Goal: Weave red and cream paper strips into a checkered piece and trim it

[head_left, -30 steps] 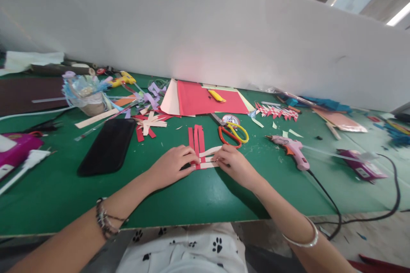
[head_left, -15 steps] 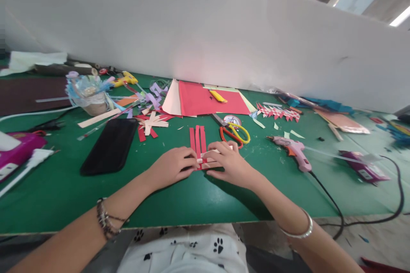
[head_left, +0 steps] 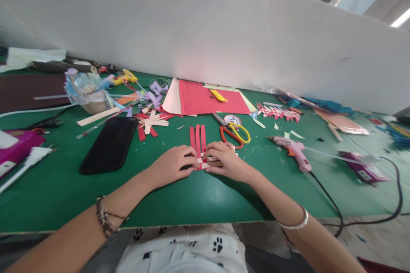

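Note:
Three red paper strips point(head_left: 197, 136) lie side by side on the green table point(head_left: 192, 196), crossed near their lower ends by cream strips point(head_left: 205, 161) in a small weave. My left hand point(head_left: 173, 164) presses its fingertips on the left edge of the weave. My right hand point(head_left: 224, 160) rests on the right side, fingers curled over the cream strips. Both hands meet over the weave and hide part of it.
Orange-and-yellow scissors point(head_left: 235, 133) lie just behind the weave. A pink glue gun point(head_left: 293, 150) with a black cord sits to the right, a black phone point(head_left: 109, 144) to the left. Red paper sheets point(head_left: 205, 98), paper scraps and a woven strip point(head_left: 278, 112) lie further back.
My right hand has slid left over the cream strips, closing in on my left hand. The cream ends that stuck out to the right are now under its fingers.

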`<control>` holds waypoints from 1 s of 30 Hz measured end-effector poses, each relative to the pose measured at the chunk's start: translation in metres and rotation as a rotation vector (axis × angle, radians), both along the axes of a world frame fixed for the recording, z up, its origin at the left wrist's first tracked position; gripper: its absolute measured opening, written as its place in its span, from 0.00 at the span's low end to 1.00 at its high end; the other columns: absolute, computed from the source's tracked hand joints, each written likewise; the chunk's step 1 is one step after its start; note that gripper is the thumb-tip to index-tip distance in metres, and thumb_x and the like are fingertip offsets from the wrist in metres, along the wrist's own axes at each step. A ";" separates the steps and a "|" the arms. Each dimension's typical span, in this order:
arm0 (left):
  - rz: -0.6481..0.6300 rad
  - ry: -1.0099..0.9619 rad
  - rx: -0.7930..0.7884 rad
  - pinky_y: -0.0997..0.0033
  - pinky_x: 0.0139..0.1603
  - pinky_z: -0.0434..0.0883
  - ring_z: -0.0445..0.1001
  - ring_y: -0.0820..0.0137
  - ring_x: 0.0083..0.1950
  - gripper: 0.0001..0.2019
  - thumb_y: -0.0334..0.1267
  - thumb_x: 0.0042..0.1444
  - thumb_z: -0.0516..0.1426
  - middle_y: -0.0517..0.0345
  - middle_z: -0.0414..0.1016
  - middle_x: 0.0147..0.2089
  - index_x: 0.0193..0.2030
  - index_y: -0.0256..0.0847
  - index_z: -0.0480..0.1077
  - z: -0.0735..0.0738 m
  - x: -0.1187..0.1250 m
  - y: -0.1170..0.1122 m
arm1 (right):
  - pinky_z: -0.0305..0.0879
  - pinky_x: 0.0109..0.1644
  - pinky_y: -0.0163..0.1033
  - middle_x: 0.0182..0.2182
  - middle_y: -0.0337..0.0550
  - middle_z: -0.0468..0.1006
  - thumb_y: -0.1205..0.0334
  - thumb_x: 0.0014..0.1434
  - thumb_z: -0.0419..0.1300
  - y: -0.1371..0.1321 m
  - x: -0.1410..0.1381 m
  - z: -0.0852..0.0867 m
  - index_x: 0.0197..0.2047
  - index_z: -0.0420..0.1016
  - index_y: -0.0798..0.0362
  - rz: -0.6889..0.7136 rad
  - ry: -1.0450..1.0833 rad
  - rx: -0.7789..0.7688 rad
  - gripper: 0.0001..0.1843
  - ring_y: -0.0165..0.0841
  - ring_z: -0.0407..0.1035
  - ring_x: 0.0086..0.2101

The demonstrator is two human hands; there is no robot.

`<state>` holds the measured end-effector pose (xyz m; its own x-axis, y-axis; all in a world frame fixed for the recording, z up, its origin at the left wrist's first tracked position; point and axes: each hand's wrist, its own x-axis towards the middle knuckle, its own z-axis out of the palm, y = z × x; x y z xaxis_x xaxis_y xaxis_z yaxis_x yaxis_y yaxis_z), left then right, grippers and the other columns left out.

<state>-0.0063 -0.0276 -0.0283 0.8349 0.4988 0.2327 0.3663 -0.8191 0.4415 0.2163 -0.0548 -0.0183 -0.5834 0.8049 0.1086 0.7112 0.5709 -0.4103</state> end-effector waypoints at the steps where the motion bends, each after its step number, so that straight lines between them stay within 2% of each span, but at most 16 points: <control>1: -0.001 -0.002 -0.002 0.67 0.45 0.61 0.67 0.68 0.44 0.08 0.34 0.58 0.51 0.57 0.69 0.43 0.37 0.44 0.71 0.000 0.000 0.000 | 0.49 0.51 0.46 0.46 0.43 0.69 0.54 0.54 0.61 0.000 0.000 0.000 0.42 0.70 0.49 0.001 0.005 0.000 0.13 0.36 0.62 0.46; 10: 0.008 -0.001 -0.016 0.67 0.45 0.61 0.67 0.68 0.44 0.07 0.34 0.58 0.51 0.58 0.69 0.43 0.37 0.44 0.71 -0.001 0.000 0.000 | 0.51 0.50 0.44 0.46 0.44 0.70 0.57 0.54 0.61 0.000 -0.001 -0.005 0.40 0.70 0.49 0.011 0.050 -0.001 0.10 0.36 0.63 0.46; 18: 0.008 -0.002 -0.008 0.68 0.45 0.61 0.67 0.68 0.43 0.08 0.34 0.58 0.51 0.57 0.69 0.43 0.36 0.44 0.71 -0.001 0.000 0.001 | 0.50 0.49 0.44 0.42 0.42 0.70 0.54 0.52 0.62 0.000 0.003 -0.003 0.41 0.68 0.49 -0.007 0.063 0.014 0.15 0.35 0.63 0.43; 30: 0.019 0.001 -0.028 0.67 0.45 0.61 0.67 0.68 0.44 0.08 0.34 0.58 0.51 0.57 0.69 0.43 0.36 0.44 0.71 0.002 0.001 -0.001 | 0.53 0.49 0.45 0.45 0.43 0.70 0.55 0.53 0.62 0.002 0.001 -0.002 0.41 0.71 0.49 0.014 0.053 -0.006 0.12 0.36 0.62 0.44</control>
